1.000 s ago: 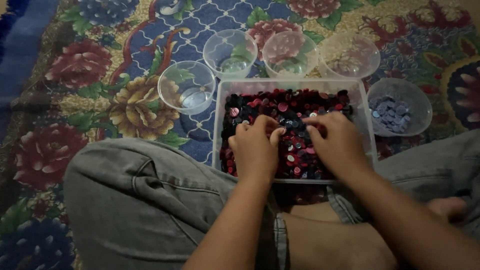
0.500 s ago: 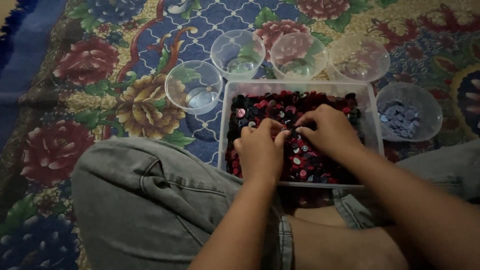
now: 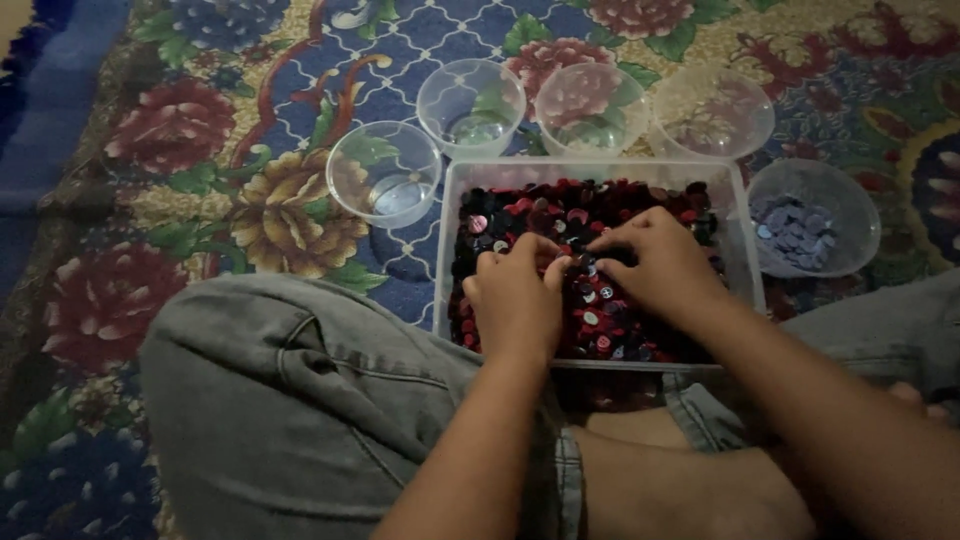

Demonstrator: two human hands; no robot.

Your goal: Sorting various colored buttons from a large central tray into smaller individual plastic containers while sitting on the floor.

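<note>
Head view: floral carpet (image 3: 200, 210) in red, blue, yellow and green, dim light, person seated cross-legged, grey jeans knee (image 3: 300, 400) low left. Clear rectangular tub (image 3: 445, 250) sits on the carpet right in front of the legs, packed with small round buttons (image 3: 520, 205), mostly dark red and black, a few pale ones. Left hand (image 3: 515, 300) palm down on the pile, fingers curled in, fingertips bunched near the tub's middle; can't tell if it pinches a button. Right hand (image 3: 655, 265) also down in the buttons, fingers drawn together toward the left hand's tips, contents of the pinch hidden. Four clear cups around the tub's far edge: one (image 3: 385, 170) at the left corner, three (image 3: 470, 100) (image 3: 590, 105) (image 3: 712, 110) behind. Bowl (image 3: 850, 235) just right of the tub holds bluish-grey buttons (image 3: 795, 225)
</note>
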